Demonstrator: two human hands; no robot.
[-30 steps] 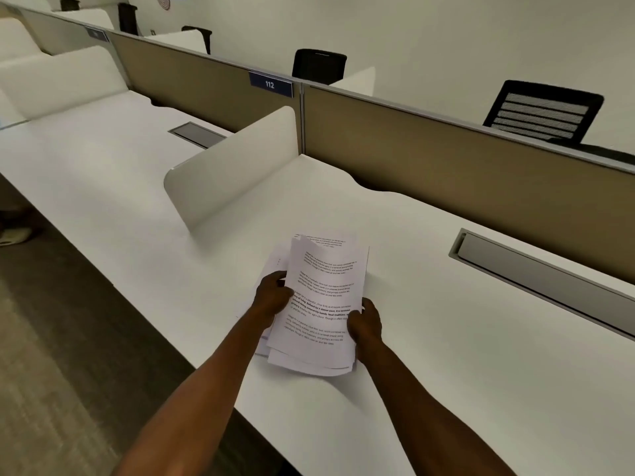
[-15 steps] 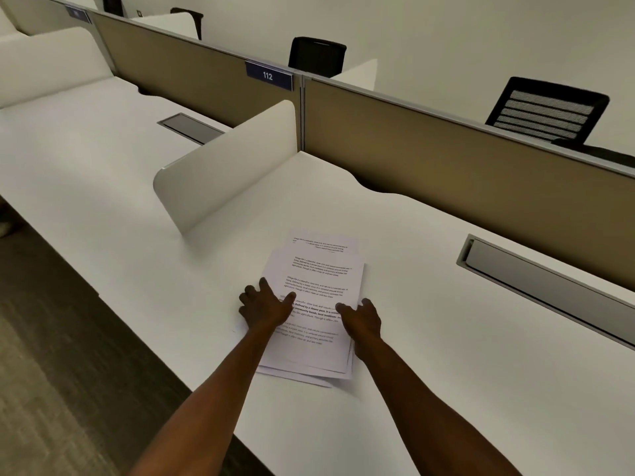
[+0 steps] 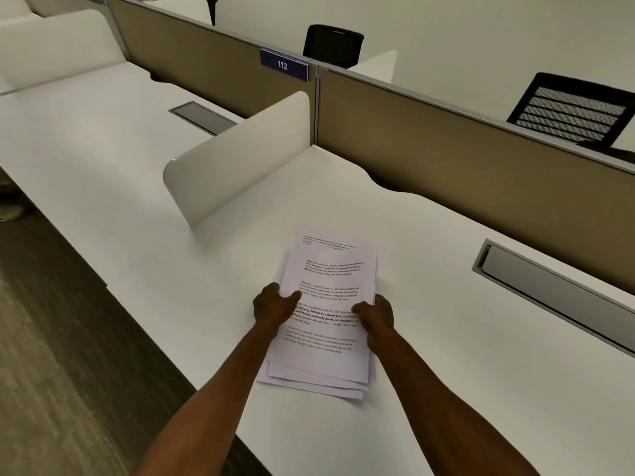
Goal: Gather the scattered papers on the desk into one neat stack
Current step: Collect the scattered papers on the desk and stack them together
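Note:
A pile of white printed papers [image 3: 326, 280] lies on the white desk [image 3: 446, 389], its sheets slightly fanned so lower edges stick out at the near end and top. My left hand [image 3: 275, 305] grips the pile's left edge, thumb on top of the text. Opposite it, my right hand [image 3: 376, 316] grips the right edge, fingers curled over the top sheet. The pile rests flat on the desk between both hands.
A white curved divider [image 3: 237, 159] stands to the far left of the pile. A tan partition [image 3: 481, 159] with a "112" label [image 3: 283, 65] runs along the back. A grey cable tray [image 3: 549, 297] is recessed at right. The desk's front edge drops to carpet [image 3: 62, 372] on the left.
One second ago both hands held the pile raised and bent; then it was laid flat with my palms spread on it. Now my fingers have closed on its two side edges.

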